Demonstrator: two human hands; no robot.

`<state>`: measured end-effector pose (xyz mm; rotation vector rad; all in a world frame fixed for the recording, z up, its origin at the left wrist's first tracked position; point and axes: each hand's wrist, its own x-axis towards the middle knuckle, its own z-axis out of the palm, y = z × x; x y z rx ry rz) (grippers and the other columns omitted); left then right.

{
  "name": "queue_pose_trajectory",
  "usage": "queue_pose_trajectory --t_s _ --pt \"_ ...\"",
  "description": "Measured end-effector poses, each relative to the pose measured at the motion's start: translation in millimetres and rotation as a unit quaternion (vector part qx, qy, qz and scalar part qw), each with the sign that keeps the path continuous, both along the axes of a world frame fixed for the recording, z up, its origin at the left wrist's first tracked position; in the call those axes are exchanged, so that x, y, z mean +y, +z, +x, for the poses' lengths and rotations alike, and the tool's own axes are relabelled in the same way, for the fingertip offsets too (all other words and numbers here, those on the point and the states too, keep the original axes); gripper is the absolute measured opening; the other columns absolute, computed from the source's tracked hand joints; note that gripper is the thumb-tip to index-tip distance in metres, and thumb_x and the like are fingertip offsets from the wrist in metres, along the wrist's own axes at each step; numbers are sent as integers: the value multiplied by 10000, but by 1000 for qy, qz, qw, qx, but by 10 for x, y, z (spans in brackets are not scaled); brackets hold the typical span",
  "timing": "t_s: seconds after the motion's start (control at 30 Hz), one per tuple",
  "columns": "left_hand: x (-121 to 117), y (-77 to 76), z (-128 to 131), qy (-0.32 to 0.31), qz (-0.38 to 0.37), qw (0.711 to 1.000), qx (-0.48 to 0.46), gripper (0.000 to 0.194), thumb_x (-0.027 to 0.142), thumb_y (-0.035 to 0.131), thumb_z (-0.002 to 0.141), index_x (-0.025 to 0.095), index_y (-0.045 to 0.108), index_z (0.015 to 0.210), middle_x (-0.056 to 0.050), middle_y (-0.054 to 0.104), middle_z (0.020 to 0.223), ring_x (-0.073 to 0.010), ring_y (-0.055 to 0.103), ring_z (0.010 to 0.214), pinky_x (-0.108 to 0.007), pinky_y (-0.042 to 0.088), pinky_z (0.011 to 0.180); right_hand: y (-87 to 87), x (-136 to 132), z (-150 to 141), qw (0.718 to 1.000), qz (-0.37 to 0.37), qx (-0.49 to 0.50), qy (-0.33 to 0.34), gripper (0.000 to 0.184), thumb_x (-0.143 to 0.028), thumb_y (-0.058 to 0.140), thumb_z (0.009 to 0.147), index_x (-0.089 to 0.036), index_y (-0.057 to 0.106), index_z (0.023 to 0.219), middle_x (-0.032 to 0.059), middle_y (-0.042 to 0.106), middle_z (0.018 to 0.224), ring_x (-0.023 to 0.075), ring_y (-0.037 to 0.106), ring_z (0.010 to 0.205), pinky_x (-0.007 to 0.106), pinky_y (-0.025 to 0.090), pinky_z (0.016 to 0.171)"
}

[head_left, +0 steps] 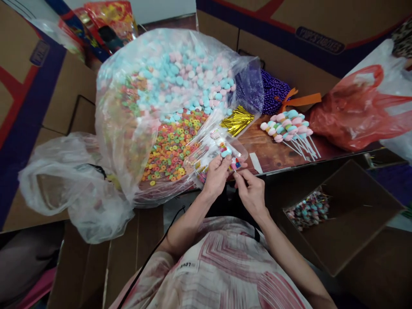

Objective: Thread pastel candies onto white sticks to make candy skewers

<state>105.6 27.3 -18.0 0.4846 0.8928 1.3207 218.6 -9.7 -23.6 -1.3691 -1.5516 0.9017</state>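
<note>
At the table's front edge, my left hand is closed around a marshmallow stick in a clear printed wrapper. Just to its right, my right hand pinches the lower end of this wrapped stick; the fingers cover most of that end. Behind my left hand lie clear wrappers and white sticks. Gold twist ties fan out beyond them. A large clear bag lies open, with pink and blue marshmallows and ring candies in it.
Several marshmallow sticks lie on the table at right, beside a red plastic bag. Purple beads are behind. An open cardboard box below holds wrapped sticks. Clear bags hang at left; large cartons stand around.
</note>
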Motion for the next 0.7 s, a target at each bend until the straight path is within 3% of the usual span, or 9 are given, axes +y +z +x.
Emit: queue_pose_trajectory --t_s 0.17,0.3,0.4,0.47,0.53,0.6,0.67,0.7 --pt "36 9 -131 -7 7 999 -42 299 418 843 765 154 706 790 -44 754 771 -193 746 820 -306 583 813 72 88 -63 999 -35 29 30 262 -358 530 972 -212 580 761 -33 563 635 117 503 565 254 412 592" --pt "30 9 -209 43 38 998 -7 333 459 851 750 158 709 763 -16 716 716 -117 633 633 -250 526 670 110 223 -196 993 -74 75 59 239 -459 564 956 -228 620 928 -16 613 728 142 541 617 271 449 615" --pt "11 81 -305 19 59 998 -1 358 501 841 750 178 718 845 -17 693 706 -101 523 513 -262 476 545 169 350 -332 973 -141 171 57 403 -566 527 944 -227 580 734 -28 531 551 139 471 500 273 405 531" --pt "12 142 -409 -12 66 998 -20 363 488 854 732 188 713 879 -25 658 686 -126 524 524 -277 464 512 242 455 -365 952 -204 193 121 475 -583 501 940 -222 550 637 -34 483 464 129 425 440 266 360 491" --pt "34 185 -520 12 76 996 -40 338 449 868 723 189 706 865 -17 592 650 -146 538 576 -277 464 517 333 613 -337 941 -219 126 226 471 -540 507 942 -209 574 615 -24 514 473 127 449 454 257 342 497" --pt "71 196 -604 69 81 993 -54 282 404 859 753 182 705 837 11 496 612 -120 491 585 -255 461 549 409 858 -289 957 -142 -18 251 411 -440 522 946 -199 606 623 -7 573 544 137 504 528 260 353 544" --pt "107 174 -642 99 70 991 -56 247 369 838 795 161 715 845 39 413 593 -80 399 549 -221 431 553 437 1187 -274 975 -11 -176 133 311 -308 522 939 -201 649 676 24 644 668 170 563 661 282 388 635" --pt "120 156 -645 95 59 992 -54 249 363 831 806 148 717 857 48 391 592 -66 359 535 -205 407 539 428 1368 -289 968 30 -240 61 264 -256 514 935 -201 686 744 56 690 771 201 598 762 301 409 691"
